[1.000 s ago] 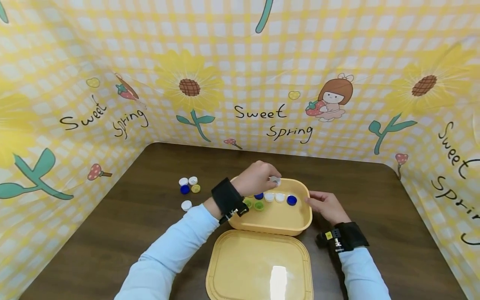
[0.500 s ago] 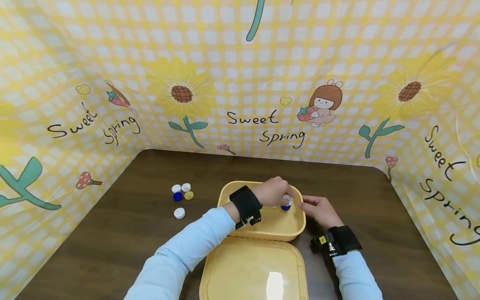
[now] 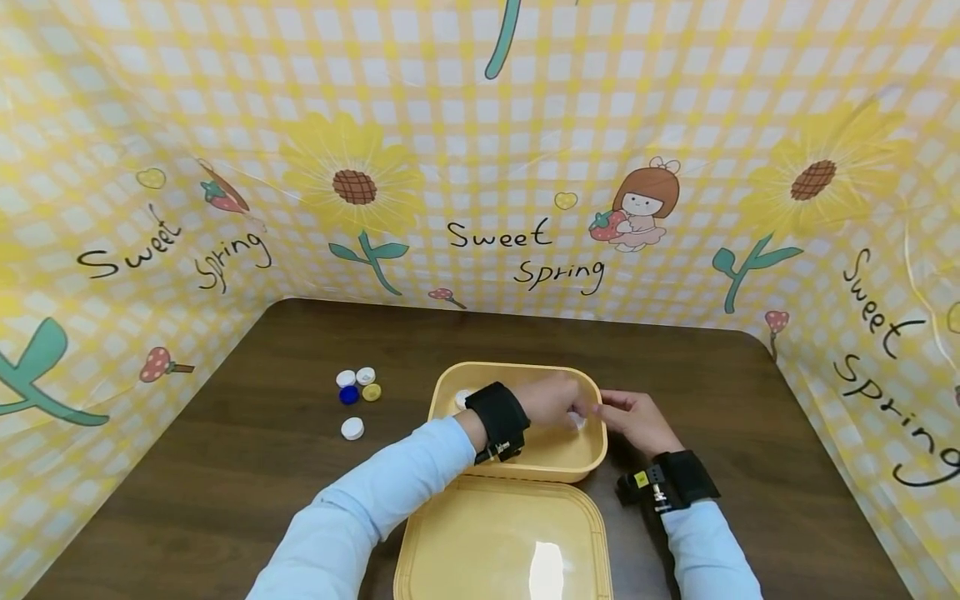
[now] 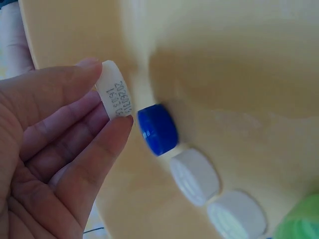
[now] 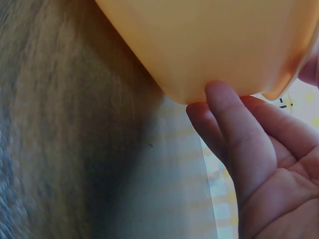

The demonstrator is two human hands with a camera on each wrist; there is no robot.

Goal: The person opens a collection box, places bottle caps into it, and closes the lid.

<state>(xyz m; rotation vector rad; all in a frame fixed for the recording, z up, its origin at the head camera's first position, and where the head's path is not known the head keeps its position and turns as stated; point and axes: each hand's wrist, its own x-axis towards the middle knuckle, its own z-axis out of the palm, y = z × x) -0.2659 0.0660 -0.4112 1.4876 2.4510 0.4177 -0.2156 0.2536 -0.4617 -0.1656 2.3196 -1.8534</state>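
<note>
My left hand (image 3: 551, 400) reaches inside a yellow plastic box (image 3: 517, 367) and pinches a white bottle cap (image 4: 115, 90) between thumb and fingertips. Printed digits show on that cap's side. Close to it on the box floor lie a blue cap (image 4: 158, 129), two white caps (image 4: 195, 177) and part of a green cap (image 4: 301, 221). One more white cap (image 3: 462, 399) shows at the box's left end. My right hand (image 3: 641, 421) touches the box's right end from outside, its fingers (image 5: 239, 124) extended against the outer wall. My left hand and wrist hide most caps in the head view.
On the dark wooden table (image 3: 247, 467), left of the box, sit several caps, including a blue cap (image 3: 348, 395), a yellow cap (image 3: 371, 392) and a separate white cap (image 3: 352, 428). A yellow lid (image 3: 502, 533) lies in front of the box. Checked cloth (image 3: 420, 167) hangs behind.
My left hand has moved right and down into the box with the white cap, toward the blue cap at the right end. My right hand stays at the box's end. The head view has shifted slightly.
</note>
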